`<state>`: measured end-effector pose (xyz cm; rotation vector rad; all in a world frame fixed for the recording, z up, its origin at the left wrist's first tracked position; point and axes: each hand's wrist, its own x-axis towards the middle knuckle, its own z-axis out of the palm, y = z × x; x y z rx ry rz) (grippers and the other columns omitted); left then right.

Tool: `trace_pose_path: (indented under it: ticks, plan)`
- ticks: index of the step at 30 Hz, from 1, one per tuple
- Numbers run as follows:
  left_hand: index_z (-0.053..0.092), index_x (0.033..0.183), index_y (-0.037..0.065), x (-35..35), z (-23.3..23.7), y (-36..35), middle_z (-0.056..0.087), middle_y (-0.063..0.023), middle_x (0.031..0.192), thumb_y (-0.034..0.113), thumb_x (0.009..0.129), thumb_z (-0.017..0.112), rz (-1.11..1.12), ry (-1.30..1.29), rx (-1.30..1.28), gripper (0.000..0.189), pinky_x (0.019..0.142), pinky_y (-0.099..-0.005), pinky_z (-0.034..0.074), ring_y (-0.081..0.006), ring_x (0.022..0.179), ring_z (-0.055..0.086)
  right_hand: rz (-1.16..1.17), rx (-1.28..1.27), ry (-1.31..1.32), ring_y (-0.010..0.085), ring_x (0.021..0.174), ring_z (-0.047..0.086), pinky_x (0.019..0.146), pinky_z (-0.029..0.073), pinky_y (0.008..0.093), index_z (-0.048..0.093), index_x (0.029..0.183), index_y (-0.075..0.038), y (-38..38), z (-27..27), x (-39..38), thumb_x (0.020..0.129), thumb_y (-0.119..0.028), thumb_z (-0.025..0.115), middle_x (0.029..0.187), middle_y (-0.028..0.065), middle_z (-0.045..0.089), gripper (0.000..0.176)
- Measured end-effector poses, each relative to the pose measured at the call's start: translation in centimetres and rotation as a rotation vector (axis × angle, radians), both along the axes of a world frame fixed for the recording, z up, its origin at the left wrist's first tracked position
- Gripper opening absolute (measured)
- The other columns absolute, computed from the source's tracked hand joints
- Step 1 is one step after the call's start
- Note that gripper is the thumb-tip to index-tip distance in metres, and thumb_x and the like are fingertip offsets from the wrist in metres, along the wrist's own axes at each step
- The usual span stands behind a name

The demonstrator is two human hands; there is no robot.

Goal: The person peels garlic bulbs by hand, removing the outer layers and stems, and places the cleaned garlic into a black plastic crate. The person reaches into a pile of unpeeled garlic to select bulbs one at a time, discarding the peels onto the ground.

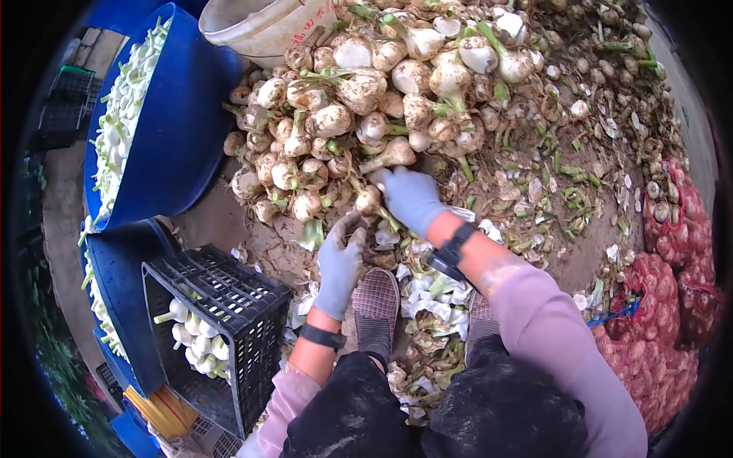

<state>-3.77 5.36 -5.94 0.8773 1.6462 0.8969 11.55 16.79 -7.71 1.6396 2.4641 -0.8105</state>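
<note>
A large heap of garlic bulbs, soil-stained and with cut stems, lies on the ground in front of me. My right hand, in a pale grey glove, is at the near edge of the heap. Its fingers are curled beside a small garlic bulb with a short stem and appear closed on it; the fingertips are partly hidden. My left hand, in a soiled matching glove, is just below that bulb. Its thumb and fingers are apart, with nothing visible between them.
A black crate holding peeled white bulbs lies tipped at left. Behind it stands a blue tub full of trimmed garlic. A white bucket is behind the heap. Red mesh sacks stand at right; peeled skins litter the ground around my shoes.
</note>
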Motion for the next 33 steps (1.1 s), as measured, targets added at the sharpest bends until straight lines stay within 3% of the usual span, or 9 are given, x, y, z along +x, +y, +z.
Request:
trace_pose_path:
  ticks: [2,4,8,12,14,15,19,29,33]
  plan:
    - [0.054,0.129,-0.002,-0.2,1.5,-0.8,0.063,-0.0085,0.117,0.009,0.096,0.057,-0.031,0.114,0.089,0.035,0.077,-0.0247,0.052,-0.0128,0.096,0.061,-0.055,-0.093,0.199,0.0339,0.085,0.068,0.074,0.055,0.0456,0.059,0.119,-0.022,-2.3,0.6,2.5,0.086,-0.011,0.056,0.097,0.0148,0.066,0.035]
    - [0.056,0.126,-0.004,1.1,4.3,-0.6,0.064,-0.0119,0.112,0.012,0.093,0.063,0.081,-0.153,-0.018,0.037,0.089,-0.0263,0.050,-0.0159,0.101,0.062,-0.084,-0.072,0.334,0.0334,0.084,0.068,0.073,0.055,0.0433,0.058,0.122,-0.021,-5.3,2.4,3.9,0.086,-0.012,0.059,0.095,0.0154,0.066,0.037]
    - [0.051,0.129,-0.004,2.6,4.9,-0.3,0.066,-0.0102,0.101,0.017,0.090,0.071,0.017,-0.523,-0.246,0.049,0.063,-0.0203,0.051,-0.0092,0.078,0.063,0.063,0.040,0.461,0.0323,0.080,0.067,0.069,0.055,0.0394,0.055,0.129,-0.020,-8.4,5.2,4.3,0.088,-0.014,0.061,0.093,0.0164,0.066,0.042]
    - [0.051,0.129,-0.004,2.3,5.9,-0.1,0.066,-0.0107,0.104,0.009,0.089,0.070,0.119,-0.672,-0.149,0.046,0.071,-0.0229,0.053,-0.0113,0.084,0.064,-0.469,-0.340,1.064,0.0124,0.072,0.064,0.059,0.050,0.0274,0.047,0.139,-0.009,-8.9,4.5,5.1,0.090,-0.012,0.063,0.096,0.0086,0.068,0.051]
    - [0.047,0.133,-0.004,2.9,6.1,-0.3,0.063,-0.0112,0.113,0.007,0.087,0.071,-0.023,-0.511,0.013,0.053,0.084,-0.0315,0.057,-0.0198,0.098,0.065,-0.602,-1.013,1.336,0.0072,0.070,0.059,0.057,0.048,0.0239,0.052,0.132,-0.002,-7.8,4.1,6.0,0.093,-0.013,0.061,0.093,0.0053,0.068,0.041]
    - [0.046,0.135,-0.004,3.5,6.7,-0.4,0.060,-0.0111,0.120,0.003,0.086,0.072,-0.065,-0.469,0.022,0.056,0.089,-0.0308,0.054,-0.0191,0.106,0.062,-0.536,-0.930,0.960,0.0070,0.064,0.058,0.052,0.046,0.0218,0.059,0.122,-0.001,-6.7,7.5,5.5,0.096,-0.016,0.059,0.084,0.0042,0.068,0.030]
    - [0.049,0.133,-0.004,3.7,5.9,-1.1,0.059,-0.0117,0.123,-0.001,0.083,0.073,-0.056,-0.409,-0.008,0.055,0.091,-0.0303,0.052,-0.0180,0.106,0.061,-0.417,-0.797,0.815,0.0064,0.061,0.060,0.050,0.046,0.0207,0.063,0.104,0.000,-6.9,6.6,4.8,0.099,-0.023,0.055,0.078,0.0031,0.066,0.025]
    - [0.057,0.117,-0.004,3.3,6.4,-0.6,0.063,-0.0106,0.115,-0.005,0.079,0.073,0.011,-0.543,-0.066,0.041,0.090,-0.0303,0.051,-0.0165,0.102,0.062,-0.524,-1.083,1.111,0.0053,0.066,0.057,0.056,0.047,0.0216,0.062,0.111,0.000,-7.5,8.0,6.2,0.100,-0.017,0.052,0.084,0.0038,0.066,0.023]
    - [0.063,0.107,0.002,3.3,6.1,-0.7,0.063,-0.0092,0.109,-0.005,0.073,0.077,-0.276,0.199,0.308,0.038,0.087,-0.0289,0.052,-0.0153,0.099,0.062,-0.466,-0.668,1.016,0.0059,0.073,0.056,0.064,0.046,0.0238,0.065,0.110,0.000,-8.1,6.5,5.2,0.096,-0.015,0.060,0.084,0.0041,0.067,0.022]
